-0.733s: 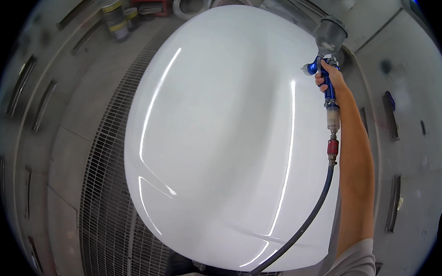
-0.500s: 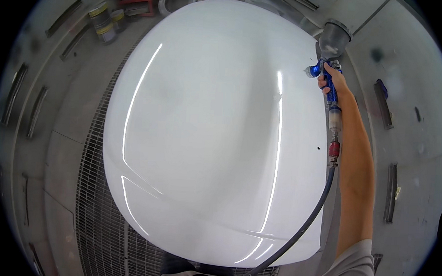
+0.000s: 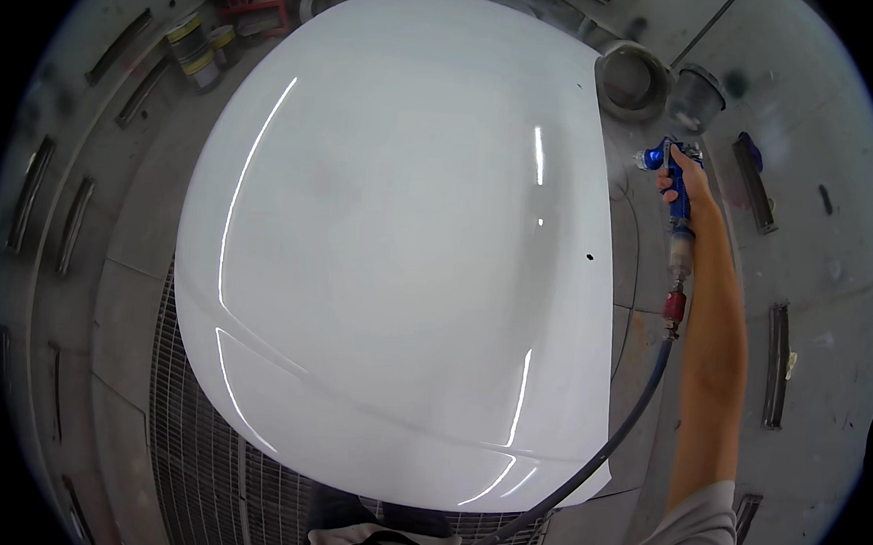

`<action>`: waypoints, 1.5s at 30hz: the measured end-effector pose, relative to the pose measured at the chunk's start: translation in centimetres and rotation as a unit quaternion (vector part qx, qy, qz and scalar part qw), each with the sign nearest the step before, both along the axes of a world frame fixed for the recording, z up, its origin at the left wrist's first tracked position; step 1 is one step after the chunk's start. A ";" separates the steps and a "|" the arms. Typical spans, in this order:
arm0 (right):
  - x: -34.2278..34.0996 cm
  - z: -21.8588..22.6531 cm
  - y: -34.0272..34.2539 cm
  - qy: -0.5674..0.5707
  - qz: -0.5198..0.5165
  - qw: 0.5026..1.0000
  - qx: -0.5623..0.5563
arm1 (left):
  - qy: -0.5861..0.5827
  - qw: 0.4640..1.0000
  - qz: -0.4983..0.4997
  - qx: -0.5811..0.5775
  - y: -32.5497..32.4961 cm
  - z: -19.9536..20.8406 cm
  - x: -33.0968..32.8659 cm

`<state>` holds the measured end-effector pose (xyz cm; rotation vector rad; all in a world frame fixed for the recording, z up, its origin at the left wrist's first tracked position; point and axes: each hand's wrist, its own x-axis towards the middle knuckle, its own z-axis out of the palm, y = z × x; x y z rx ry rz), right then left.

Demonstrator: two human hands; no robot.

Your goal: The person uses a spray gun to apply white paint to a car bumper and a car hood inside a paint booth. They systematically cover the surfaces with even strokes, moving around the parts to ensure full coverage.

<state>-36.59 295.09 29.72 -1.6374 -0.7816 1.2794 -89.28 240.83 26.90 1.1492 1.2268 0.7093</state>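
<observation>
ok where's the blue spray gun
The blue spray gun is in the right hand, upper right of the head view, right of the white panel.

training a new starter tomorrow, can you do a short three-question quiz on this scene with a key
1. True or false: the right hand grips a blue spray gun.
2. Multiple choice: what colour is the fitting where the hose joins on below the gun? A) green B) red C) yellow
3. Fill the gap: in the picture, the gun's nozzle is to the ____ of the white panel.

Key: 1 true; 2 B; 3 right
</observation>
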 end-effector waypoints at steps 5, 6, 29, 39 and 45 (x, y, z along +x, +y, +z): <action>3.3 -0.7 -0.4 -0.020 -0.041 0.999 -0.016 | 0.008 1.000 -0.014 0.005 1.7 -0.5 0.0; 3.4 -0.8 -0.3 -0.035 -0.050 0.998 -0.018 | 0.011 1.000 -0.010 0.005 1.9 -0.3 0.0; -21.6 6.1 -40.5 0.075 -0.043 0.984 0.155 | 0.147 0.948 -0.223 -0.172 5.4 -4.4 -18.6; -45.9 -1.4 -50.2 0.345 0.213 0.912 0.058 | 0.156 0.968 -0.131 -0.144 -12.0 -4.1 -36.5; -63.8 -2.5 -48.3 0.316 0.317 0.893 -0.040 | 0.187 0.966 -0.028 -0.174 -18.4 -5.7 -49.9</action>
